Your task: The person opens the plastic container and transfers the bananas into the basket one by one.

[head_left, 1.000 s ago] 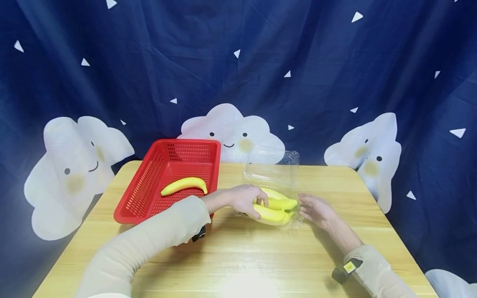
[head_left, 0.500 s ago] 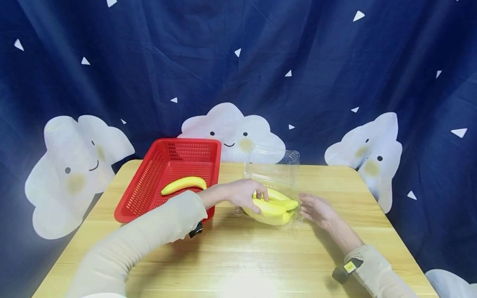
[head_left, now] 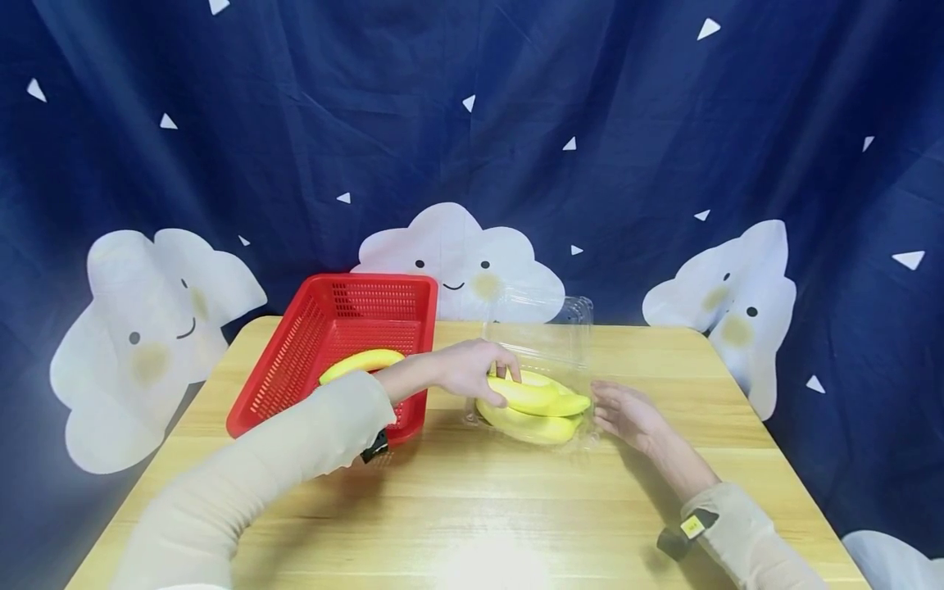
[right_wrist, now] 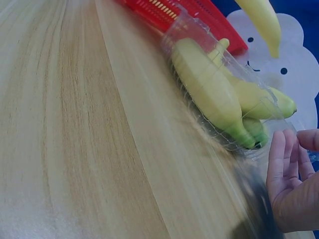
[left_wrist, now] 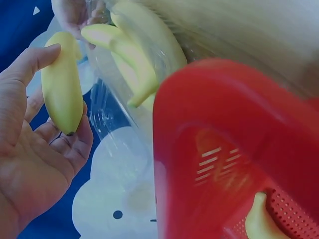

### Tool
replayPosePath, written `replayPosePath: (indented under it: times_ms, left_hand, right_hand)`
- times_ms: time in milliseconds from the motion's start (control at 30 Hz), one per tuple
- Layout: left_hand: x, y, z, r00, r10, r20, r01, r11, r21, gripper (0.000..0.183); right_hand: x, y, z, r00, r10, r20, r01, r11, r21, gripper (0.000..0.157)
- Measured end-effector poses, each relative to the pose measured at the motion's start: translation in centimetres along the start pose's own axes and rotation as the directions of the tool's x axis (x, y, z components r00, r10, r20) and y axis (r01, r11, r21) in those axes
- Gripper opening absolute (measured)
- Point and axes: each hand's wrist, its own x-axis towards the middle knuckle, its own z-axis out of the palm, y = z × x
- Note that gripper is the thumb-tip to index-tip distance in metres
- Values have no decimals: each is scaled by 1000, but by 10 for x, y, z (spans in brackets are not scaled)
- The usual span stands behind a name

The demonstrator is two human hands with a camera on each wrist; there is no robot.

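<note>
My left hand point(head_left: 472, 370) grips a yellow banana point(left_wrist: 62, 84) between thumb and fingers, raised over a clear plastic clamshell box point(right_wrist: 179, 30). Inside the box lie several bananas point(right_wrist: 209, 87), with green-tinged stem ends toward the right. The box's lid point(head_left: 542, 340) stands tilted up at the back. At the box's right end, my right hand point(right_wrist: 294, 189) pinches the rim between thumb and fingertips. Another banana point(head_left: 361, 360) rests in the red perforated basket point(head_left: 258, 385) on the left, partly covered by the left forearm in the head view.
The basket stands close to the left of the box, and its near right corner point(left_wrist: 219, 84) rises beside the left hand's path. Both sit on a light wooden table point(head_left: 472, 500). Behind hangs a dark blue curtain point(head_left: 413, 115) with clouds.
My left hand has drawn up and left, lifting a banana from among the others in the box. The right hand stays at the box's right end.
</note>
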Motion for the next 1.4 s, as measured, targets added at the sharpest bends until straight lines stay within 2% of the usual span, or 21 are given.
replayPosePath:
  times_ms: [233, 567, 767, 933, 1200, 1400]
  left_hand:
    - [-4, -3, -8, 1000, -25, -1, 25, 999, 23, 34]
    - [-18, -17, -19, 997, -50, -66, 51, 999, 12, 33]
    - [-28, -30, -25, 991, -45, -126, 46, 999, 8, 33]
    - [-41, -40, -33, 984, -77, -159, 72, 997, -35, 32]
    - [-63, -58, -47, 966, -118, -232, 117, 993, -19, 37]
    - [-73, -73, -60, 950, -167, -265, 166, 986, -27, 36]
  right_hand:
    - [-2, -1, 0, 1000, -9, 2, 9, 1000, -2, 50]
    - [-2, -1, -1, 1000, -17, -7, 17, 1000, 15, 30]
    - [0, 0, -2, 1000, -22, 4, 22, 1000, 1, 44]
    - [-1, -1, -1, 1000, -20, 3, 20, 1000, -4, 49]
    - [-1, -2, 1, 1000, -20, -1, 20, 1000, 5, 45]
    - [0, -1, 2, 1000, -13, 1, 13, 1000, -5, 55]
